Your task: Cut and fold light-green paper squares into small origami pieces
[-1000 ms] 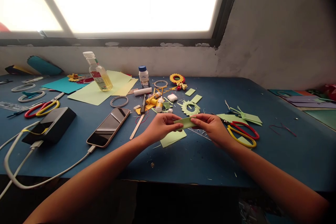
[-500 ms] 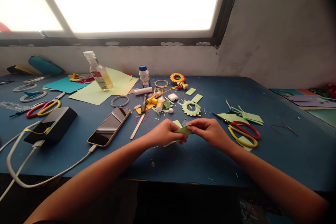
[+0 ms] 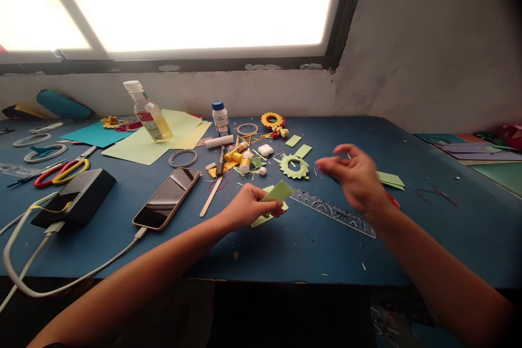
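Note:
My left hand (image 3: 247,206) pinches a small folded light-green paper strip (image 3: 278,192) just above the blue table (image 3: 285,244). Another light-green scrap (image 3: 261,221) lies under that hand. My right hand (image 3: 354,178) hovers open, fingers spread and blurred, over the spot where the red-and-yellow scissors (image 3: 393,200) lie, mostly hidden behind it. A clear plastic ruler (image 3: 338,213) lies between the two hands. A green spiky paper ring (image 3: 294,167) sits just beyond.
A phone (image 3: 166,198) on a white cable, a black power bank (image 3: 69,200), a second pair of scissors (image 3: 61,172), an oil bottle (image 3: 147,112), glue bottles (image 3: 221,117), coloured paper sheets (image 3: 147,144) and rings crowd the left and middle. Folded green pieces (image 3: 390,180) lie right.
My right hand let go of the green strip and moved up and right, opening over the scissors. The left hand kept the strip. The ruler is now uncovered.

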`<state>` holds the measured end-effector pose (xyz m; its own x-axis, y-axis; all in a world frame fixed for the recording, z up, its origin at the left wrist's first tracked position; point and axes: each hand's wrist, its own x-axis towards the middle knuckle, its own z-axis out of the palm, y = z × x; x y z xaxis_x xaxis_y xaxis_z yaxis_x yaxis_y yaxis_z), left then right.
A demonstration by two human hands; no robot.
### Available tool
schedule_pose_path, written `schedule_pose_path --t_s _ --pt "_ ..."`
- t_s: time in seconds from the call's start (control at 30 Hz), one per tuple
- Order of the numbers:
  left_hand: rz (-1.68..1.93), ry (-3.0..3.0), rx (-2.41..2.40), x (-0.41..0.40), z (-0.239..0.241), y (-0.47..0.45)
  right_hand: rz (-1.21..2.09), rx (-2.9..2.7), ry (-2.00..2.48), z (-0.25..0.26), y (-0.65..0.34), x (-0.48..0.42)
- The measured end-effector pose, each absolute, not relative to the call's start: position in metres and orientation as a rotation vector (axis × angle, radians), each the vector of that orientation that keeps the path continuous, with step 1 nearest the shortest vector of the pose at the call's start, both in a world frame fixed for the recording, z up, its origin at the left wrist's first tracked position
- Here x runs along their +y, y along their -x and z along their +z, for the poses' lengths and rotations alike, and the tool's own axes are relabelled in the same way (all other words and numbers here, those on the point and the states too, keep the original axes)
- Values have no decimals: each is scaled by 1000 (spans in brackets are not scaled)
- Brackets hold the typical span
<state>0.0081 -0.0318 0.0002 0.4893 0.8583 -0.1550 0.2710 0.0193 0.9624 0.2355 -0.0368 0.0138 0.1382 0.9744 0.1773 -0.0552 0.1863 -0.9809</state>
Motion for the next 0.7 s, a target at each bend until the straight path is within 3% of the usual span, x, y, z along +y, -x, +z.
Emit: schedule_pose_path --t_s 0.07,0.23,0.43,0.7 --pt "620 -1455 1022 -32 1 -10 906 -1100 1085 15 -241 -34" --pt "643 -1400 907 -35 0 -20 1326 -1637 1067 0 -211 -46" --pt "622 -1427 920 -36 1 -17 1087 -1744 1146 3 -203 -52" --pt "719 -1597 968 -35 18 -9 1036 -1588 1196 20 -212 -49"
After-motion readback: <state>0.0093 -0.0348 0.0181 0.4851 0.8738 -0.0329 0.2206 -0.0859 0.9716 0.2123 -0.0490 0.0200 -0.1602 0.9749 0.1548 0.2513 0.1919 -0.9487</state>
